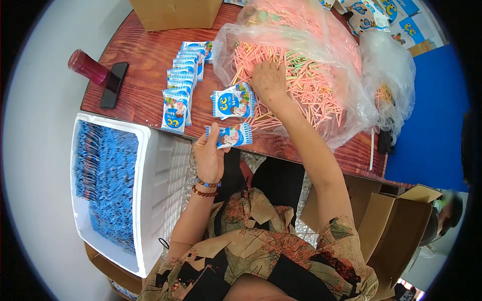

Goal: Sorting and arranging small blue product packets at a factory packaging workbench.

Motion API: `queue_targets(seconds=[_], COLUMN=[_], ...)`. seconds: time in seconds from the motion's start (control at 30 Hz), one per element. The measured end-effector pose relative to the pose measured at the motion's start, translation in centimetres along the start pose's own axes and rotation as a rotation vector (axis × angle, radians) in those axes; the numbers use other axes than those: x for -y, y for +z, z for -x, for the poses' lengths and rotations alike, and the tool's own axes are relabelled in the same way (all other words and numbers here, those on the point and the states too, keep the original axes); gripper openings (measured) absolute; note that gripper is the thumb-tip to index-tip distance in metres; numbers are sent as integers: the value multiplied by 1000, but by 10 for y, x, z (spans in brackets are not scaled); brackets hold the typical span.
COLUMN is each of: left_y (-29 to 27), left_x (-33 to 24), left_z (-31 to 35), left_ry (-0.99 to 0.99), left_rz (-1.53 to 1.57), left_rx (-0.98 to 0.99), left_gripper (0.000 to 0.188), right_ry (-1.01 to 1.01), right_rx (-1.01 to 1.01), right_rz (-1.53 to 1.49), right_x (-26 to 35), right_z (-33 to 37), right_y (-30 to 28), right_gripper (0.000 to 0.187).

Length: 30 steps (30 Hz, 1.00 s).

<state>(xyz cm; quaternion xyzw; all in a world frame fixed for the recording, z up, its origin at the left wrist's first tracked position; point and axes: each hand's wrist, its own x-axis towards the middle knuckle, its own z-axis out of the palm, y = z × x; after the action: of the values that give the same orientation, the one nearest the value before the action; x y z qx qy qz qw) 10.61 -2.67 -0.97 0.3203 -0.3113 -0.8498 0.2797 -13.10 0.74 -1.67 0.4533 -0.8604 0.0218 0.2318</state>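
Note:
My left hand [210,155] pinches a small blue-and-white packet [235,136] at the near edge of the table. Just beyond it lies a short pile of like packets [232,104]. My right hand [269,83] reaches into a large clear plastic bag [344,70] and rests on the heap of thin pink sticks [314,100], some of them green or yellow. Its fingertips sink among the sticks, so whether they grip any is hidden. An overlapping row of packets [175,108] runs away from me to the left of the pile.
On the left a white bin [143,200] holds many blue packets. A phone [114,85] and a dark red bottle [89,66] lie on the table [145,55]. A cardboard box [175,14] stands at the back. Open cartons [396,226] sit at lower right, near a blue panel [427,120].

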Motion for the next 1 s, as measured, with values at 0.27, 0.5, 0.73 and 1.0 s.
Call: queue_targets(seconds=[0.27, 0.5, 0.73, 1.0], left_y=[-2, -2, 1, 0], left_x=[3, 0, 0, -2], left_z=[-2, -1, 0, -1], left_ry=[-1, 1, 1, -8], left_rz=[39, 35, 40, 49], left_rx=[1, 60, 47, 52], left_gripper=[18, 18, 19, 19], right_ry=[193, 515, 534, 519], right_rx=[348, 9, -53, -34], right_rz=[-349, -1449, -1581, -1379], right_x=[-25, -38, -35, -28], right_z=[-2, 20, 45, 59], right_y=[-19, -33, -29, -25], right_gripper=[19, 33, 28, 28])
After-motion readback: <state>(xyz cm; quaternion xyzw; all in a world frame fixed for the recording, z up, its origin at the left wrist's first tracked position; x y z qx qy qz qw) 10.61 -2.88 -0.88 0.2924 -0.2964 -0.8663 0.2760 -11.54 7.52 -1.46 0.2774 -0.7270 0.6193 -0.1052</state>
